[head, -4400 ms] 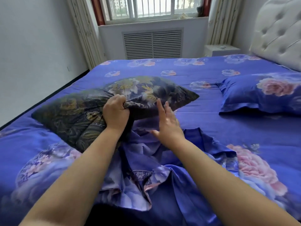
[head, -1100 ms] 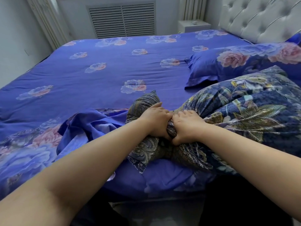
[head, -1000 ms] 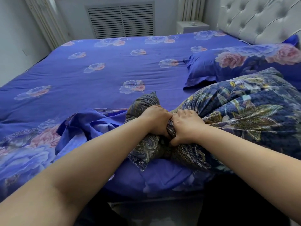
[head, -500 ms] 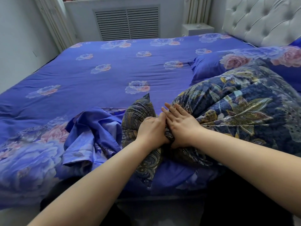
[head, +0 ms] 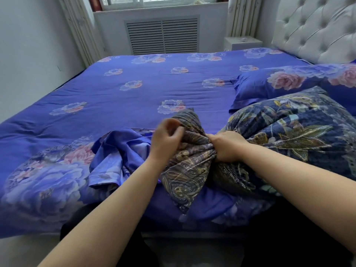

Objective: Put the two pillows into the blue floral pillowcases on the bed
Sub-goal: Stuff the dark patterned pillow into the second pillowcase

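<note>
A dark navy pillow with a gold leaf and paisley print (head: 292, 132) lies at the near right of the bed. My right hand (head: 227, 146) is clenched around its bunched end. My left hand (head: 166, 138), blurred by motion, pinches the loose flap of the same pillow just to the left. A crumpled blue floral pillowcase (head: 115, 153) lies beside my left wrist, apart from the pillow. Another pillow, inside a blue floral pillowcase (head: 279, 84), rests by the headboard.
The bed (head: 134, 93) carries a blue floral sheet. A white tufted headboard (head: 316, 29) stands at the right, a small white nightstand (head: 242, 42) in the far corner. A wall (head: 28, 54) runs close along the bed's left side. A radiator grille sits under the window.
My right hand, flat on the pillow half a second ago, has clenched on the bunched end. My left hand has lifted and shifted left onto the flap. The view has tilted up.
</note>
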